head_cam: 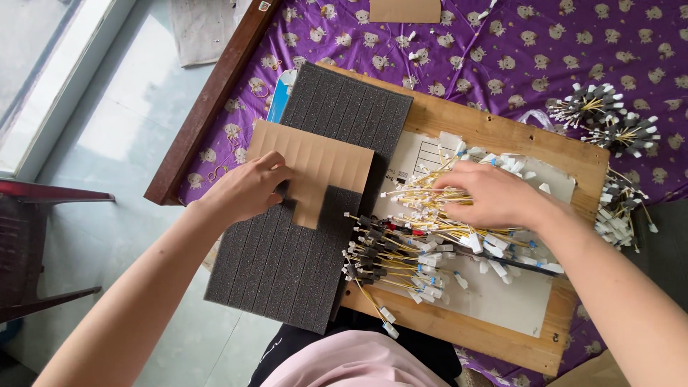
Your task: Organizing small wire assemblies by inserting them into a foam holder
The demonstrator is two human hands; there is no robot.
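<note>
Left hand: the left hand (247,190) lies at mid-left of the frame, fingers curled together and pressing on the near edge of the card (315,168), fingertips at the card's notch.
Card: a brown stepped piece of cardboard, lying flat on the foam (287,272), covering its middle part.
Foam: a dark grey ribbed slab, running from upper centre to lower centre-left, its right edge resting on the board (502,136) and its left part hanging past the table edge.
Right hand: the right hand (494,195) is at centre-right, palm down, fingers bent and close together, dug into the wires (416,244); whether it pinches any single wire cannot be told.
Wires: a loose heap of thin yellow leads with black and white end pieces, lying on a white sheet (509,294) on the board, just right of the foam.
Board: a bare wooden panel on the cloth (487,57).
Cloth: purple with a small pale print, filling the upper right.
Bundles: tied bundles (609,122) of the same leads at the right edge of the board, apart from both hands.
Floor: pale tiles (107,143) at left.
</note>
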